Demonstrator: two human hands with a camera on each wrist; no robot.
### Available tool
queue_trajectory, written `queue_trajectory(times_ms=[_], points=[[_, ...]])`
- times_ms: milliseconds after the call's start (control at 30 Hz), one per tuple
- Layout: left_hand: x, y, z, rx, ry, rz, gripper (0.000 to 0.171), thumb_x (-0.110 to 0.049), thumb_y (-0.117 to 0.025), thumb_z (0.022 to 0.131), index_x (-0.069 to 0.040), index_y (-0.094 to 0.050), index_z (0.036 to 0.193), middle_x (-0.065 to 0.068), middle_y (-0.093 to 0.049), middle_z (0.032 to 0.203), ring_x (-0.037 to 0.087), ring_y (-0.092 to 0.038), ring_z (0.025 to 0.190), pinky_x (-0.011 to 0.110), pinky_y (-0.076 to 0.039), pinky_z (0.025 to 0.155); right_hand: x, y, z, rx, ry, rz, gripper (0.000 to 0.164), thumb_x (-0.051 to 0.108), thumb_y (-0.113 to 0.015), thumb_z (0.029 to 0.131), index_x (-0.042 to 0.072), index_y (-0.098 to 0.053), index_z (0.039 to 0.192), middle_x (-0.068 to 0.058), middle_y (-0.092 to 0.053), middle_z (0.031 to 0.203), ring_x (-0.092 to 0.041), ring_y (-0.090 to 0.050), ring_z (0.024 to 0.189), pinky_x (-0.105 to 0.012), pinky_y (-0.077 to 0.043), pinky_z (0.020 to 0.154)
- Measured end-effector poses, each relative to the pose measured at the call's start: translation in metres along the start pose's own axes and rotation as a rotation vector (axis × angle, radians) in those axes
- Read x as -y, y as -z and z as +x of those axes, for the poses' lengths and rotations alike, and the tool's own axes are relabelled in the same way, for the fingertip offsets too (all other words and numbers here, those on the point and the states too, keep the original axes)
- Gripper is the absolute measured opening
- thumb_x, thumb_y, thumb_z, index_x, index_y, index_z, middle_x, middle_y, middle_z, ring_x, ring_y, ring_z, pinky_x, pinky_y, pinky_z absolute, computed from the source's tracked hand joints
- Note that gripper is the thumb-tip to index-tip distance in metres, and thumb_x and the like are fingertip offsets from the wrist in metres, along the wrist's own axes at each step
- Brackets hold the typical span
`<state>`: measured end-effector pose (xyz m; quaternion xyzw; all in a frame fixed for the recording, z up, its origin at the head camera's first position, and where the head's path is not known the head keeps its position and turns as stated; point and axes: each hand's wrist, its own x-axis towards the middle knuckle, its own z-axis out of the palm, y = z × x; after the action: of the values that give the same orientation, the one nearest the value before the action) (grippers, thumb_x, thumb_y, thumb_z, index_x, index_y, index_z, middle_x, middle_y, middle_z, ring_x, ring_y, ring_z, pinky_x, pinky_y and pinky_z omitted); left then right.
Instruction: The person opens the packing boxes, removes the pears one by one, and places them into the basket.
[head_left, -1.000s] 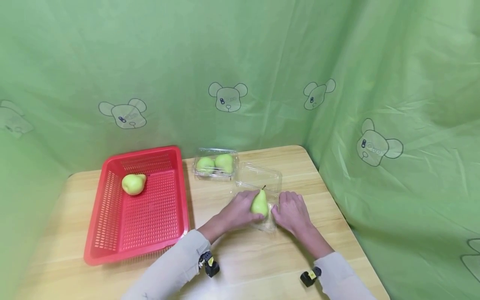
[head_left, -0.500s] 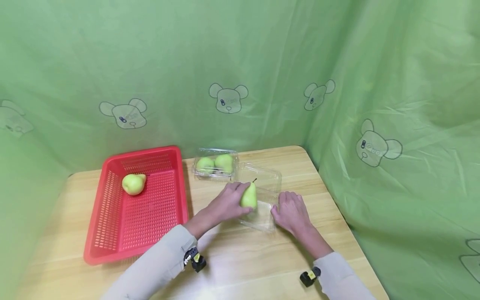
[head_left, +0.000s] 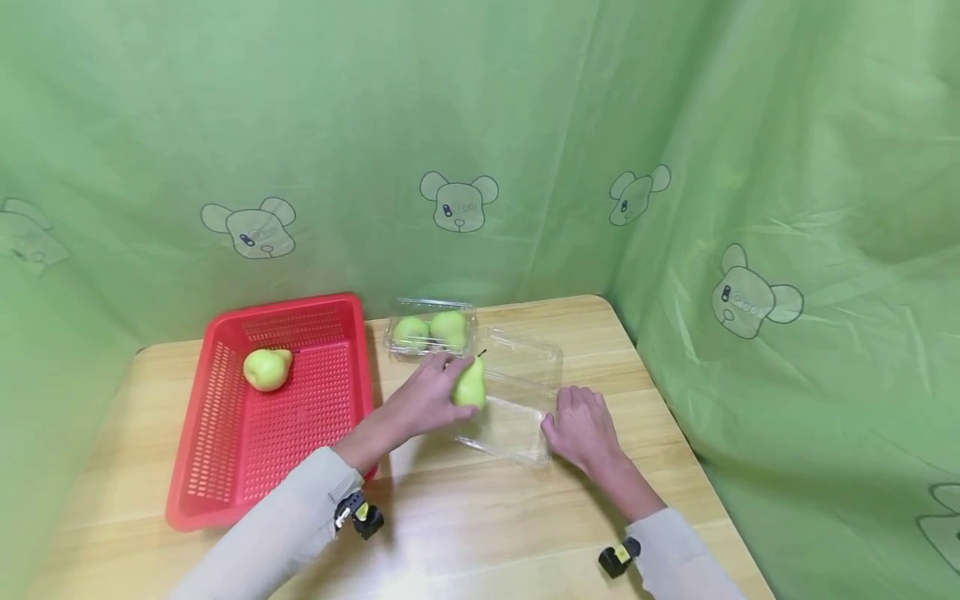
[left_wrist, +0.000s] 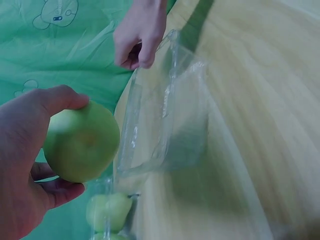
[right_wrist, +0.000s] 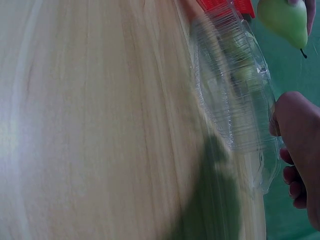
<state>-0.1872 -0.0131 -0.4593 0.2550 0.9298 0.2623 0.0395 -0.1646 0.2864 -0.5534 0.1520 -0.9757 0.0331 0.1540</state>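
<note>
Pear (head_left: 471, 386) held in left hand (head_left: 426, 397); right hand (head_left: 582, 427) pinches clear container (head_left: 512, 427); curtain lettering (head_left: 464, 207) illegible.

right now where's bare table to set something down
The widest bare patch of table is up front, between the left sleeve and right sleeve, nearer than the open container. A smaller strip lies between the right hand and the table's right edge. Crowded: around the middle, where the closed box, open container and left hand with its pear bunch up.
</note>
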Motion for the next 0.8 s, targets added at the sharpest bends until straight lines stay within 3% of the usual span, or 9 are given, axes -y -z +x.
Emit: queue_trajectory(times_ms=[300,800], points=[[0.009,0.021,-0.01,-0.033,0.023,-0.008,0.085,-0.041,-0.085,0.083,-0.007,-0.05,0.152,0.027,-0.051,0.15,0.04,-0.054,0.135,0.053,-0.06,0.101,-0.001,-0.004,-0.001,-0.041,0.013,0.007,0.027,0.024,-0.067,0.086,0.01,-0.048,0.072,-0.001,-0.043,0.063,-0.02,-0.039,0.059,-0.033,-0.036,0.061],[0.031,0.048,-0.021,-0.115,0.063,-0.006,0.086,-0.039,-0.087,0.081,-0.004,-0.051,0.15,0.022,-0.056,0.148,0.039,-0.057,0.133,0.049,-0.062,0.099,0.002,0.002,0.001,-0.01,-0.006,0.01,0.025,0.026,-0.064,0.087,0.009,-0.051,0.074,-0.005,-0.05,0.067,-0.026,-0.049,0.065,-0.038,-0.043,0.065]])
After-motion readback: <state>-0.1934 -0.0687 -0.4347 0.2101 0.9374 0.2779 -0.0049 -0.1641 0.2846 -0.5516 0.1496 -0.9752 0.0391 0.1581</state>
